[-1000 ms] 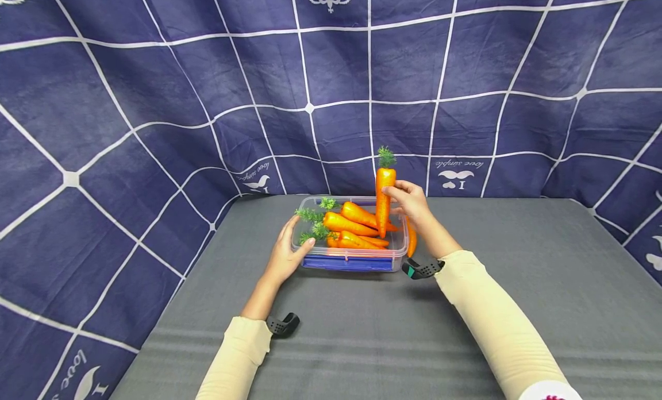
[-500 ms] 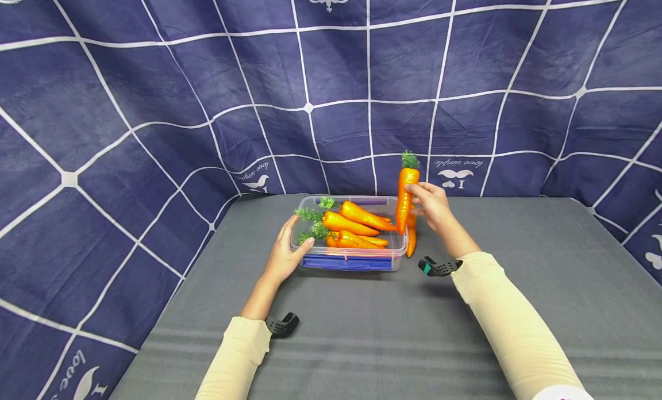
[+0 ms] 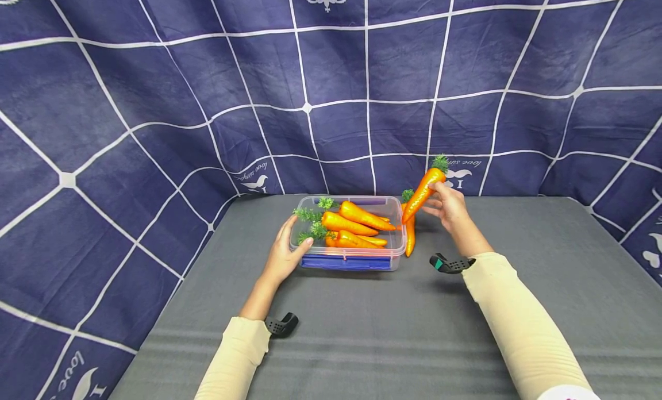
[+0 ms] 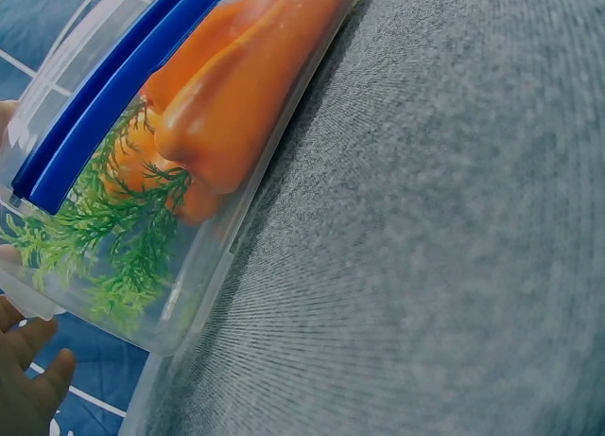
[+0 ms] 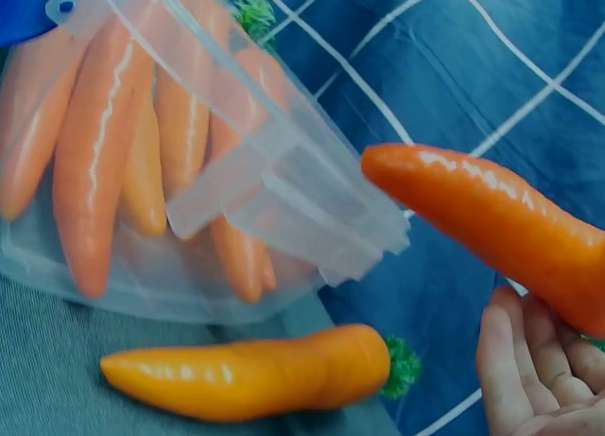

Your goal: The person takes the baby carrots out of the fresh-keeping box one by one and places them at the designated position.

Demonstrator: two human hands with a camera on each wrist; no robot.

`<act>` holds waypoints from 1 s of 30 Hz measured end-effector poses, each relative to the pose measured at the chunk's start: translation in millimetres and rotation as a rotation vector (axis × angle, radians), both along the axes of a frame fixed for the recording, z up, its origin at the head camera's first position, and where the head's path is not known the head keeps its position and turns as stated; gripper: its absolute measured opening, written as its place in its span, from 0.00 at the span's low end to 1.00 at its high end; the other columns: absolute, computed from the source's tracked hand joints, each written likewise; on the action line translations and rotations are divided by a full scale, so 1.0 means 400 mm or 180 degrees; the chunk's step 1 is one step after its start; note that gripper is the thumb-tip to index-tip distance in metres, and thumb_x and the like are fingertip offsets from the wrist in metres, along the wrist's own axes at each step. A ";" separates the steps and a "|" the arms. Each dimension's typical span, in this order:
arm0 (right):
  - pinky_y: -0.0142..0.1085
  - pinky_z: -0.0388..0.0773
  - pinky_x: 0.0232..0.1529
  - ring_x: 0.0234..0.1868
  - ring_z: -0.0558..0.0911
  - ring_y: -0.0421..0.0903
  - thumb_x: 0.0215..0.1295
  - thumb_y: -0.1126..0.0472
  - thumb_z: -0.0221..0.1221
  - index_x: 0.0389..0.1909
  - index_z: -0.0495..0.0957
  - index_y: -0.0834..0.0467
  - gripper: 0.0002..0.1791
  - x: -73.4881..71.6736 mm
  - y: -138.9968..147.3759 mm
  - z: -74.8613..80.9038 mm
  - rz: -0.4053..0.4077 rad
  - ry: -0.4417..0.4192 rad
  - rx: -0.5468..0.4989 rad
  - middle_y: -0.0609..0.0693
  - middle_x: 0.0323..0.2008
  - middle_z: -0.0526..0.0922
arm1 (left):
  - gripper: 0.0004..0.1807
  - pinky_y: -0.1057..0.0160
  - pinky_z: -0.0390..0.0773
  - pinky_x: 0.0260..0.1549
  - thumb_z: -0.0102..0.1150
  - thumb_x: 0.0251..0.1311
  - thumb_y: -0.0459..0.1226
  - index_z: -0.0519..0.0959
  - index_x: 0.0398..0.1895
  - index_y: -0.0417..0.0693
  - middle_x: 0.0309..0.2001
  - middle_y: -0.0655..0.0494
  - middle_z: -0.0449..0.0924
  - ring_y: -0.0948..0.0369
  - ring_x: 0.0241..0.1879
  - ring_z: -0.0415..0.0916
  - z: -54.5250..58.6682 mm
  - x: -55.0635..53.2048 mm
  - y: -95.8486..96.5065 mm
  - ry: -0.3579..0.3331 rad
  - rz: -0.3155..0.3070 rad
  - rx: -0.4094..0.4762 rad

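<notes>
A clear plastic container with a blue clip on its front stands on the grey cloth. Several carrots lie in it, leafy tops to the left. My left hand rests at the container's left front corner, thumb by the rim and fingers along the side. My right hand pinches a carrot near its thick end. It tilts, leaves up and right, tip down by the container's right rim. Under it, another carrot lies on the cloth beside the container, leaves toward the back.
Grey cloth covers the table surface. A blue curtain with white lines hangs behind and on the left side. Each wrist wears a black band.
My right hand has moved the carrot from above the container to the right, past its rim. The carrot has gone from nearly upright to slanted. My left hand stays at the container.
</notes>
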State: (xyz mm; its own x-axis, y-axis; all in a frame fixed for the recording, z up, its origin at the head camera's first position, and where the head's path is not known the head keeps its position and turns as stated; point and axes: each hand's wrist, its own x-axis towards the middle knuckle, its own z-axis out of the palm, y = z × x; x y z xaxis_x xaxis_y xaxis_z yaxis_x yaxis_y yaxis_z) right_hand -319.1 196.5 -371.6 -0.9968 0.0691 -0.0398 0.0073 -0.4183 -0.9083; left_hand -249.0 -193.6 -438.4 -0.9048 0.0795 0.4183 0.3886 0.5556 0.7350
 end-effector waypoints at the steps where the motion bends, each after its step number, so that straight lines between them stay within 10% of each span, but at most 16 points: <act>1: 0.36 0.84 0.28 0.25 0.84 0.42 0.64 0.64 0.53 0.33 0.74 0.59 0.03 0.000 0.006 -0.001 0.0011 -0.0025 -0.0034 0.46 0.26 0.81 | 0.40 0.44 0.54 0.68 0.61 0.61 0.46 0.58 0.74 0.45 0.73 0.45 0.57 0.48 0.71 0.54 0.000 0.000 0.000 -0.0005 0.0005 -0.0004; 14: 0.31 0.82 0.27 0.27 0.80 0.37 0.63 0.57 0.55 0.59 0.63 0.70 0.29 -0.007 0.041 -0.064 -0.0126 -0.0453 0.1005 0.45 0.32 0.75 | 0.40 0.44 0.54 0.68 0.61 0.61 0.47 0.58 0.74 0.45 0.73 0.45 0.57 0.48 0.71 0.54 -0.004 -0.002 0.000 0.0001 0.0015 -0.0022; 30: 0.31 0.82 0.26 0.22 0.78 0.34 0.64 0.55 0.58 0.55 0.68 0.73 0.28 -0.015 0.041 -0.153 0.0052 -0.0572 0.1852 0.46 0.26 0.75 | 0.41 0.45 0.54 0.68 0.62 0.61 0.46 0.58 0.74 0.45 0.73 0.45 0.57 0.48 0.71 0.55 -0.001 -0.001 0.001 0.0025 0.0024 -0.0011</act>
State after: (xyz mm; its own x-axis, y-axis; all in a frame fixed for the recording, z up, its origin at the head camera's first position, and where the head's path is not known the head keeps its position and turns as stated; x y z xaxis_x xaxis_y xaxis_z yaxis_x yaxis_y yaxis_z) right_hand -325.1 212.9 -432.9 -0.9791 0.1148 -0.1679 0.1840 0.1479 -0.9717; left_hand -249.5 -193.2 -438.8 -0.9021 0.0742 0.4251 0.3901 0.5612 0.7300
